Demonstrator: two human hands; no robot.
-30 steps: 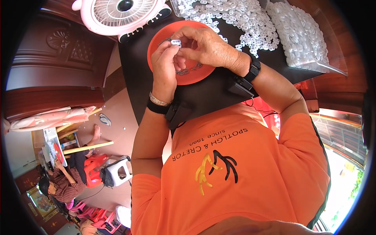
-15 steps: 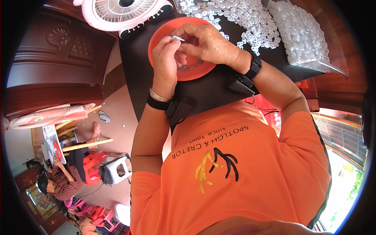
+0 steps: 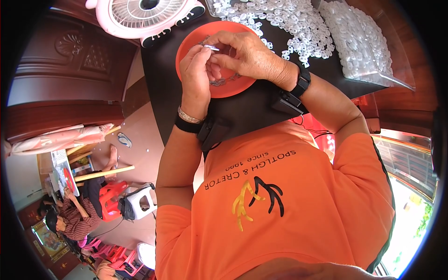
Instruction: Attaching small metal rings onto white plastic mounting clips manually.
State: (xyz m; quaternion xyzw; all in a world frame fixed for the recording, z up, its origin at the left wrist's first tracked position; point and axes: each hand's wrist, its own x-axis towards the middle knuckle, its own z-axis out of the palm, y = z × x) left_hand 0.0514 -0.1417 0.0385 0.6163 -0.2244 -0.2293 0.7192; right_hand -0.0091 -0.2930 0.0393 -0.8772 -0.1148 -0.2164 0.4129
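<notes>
Over a round orange-red dish (image 3: 240,86), my two hands meet fingertip to fingertip. A small white plastic piece (image 3: 212,47) is pinched between the thumb and forefinger of my left hand (image 3: 197,77). My right hand (image 3: 252,53) arches in from the right, its forefinger and thumb curled closed against the same spot; what its tips grip is hidden. Small dark metal-looking parts (image 3: 217,83) lie in the dish under my hands, partly covered by them.
Many loose white oval plastic pieces (image 3: 298,28) spread over the black table (image 3: 163,88). A clear bag (image 3: 357,42) full of them lies at the right. A pink fan (image 3: 148,14) stands at the far left. Another person (image 3: 77,214) sits at the left.
Both hands have dipped very slightly within the view, keeping the same closed pose around the white piece. The grip looks unchanged.
</notes>
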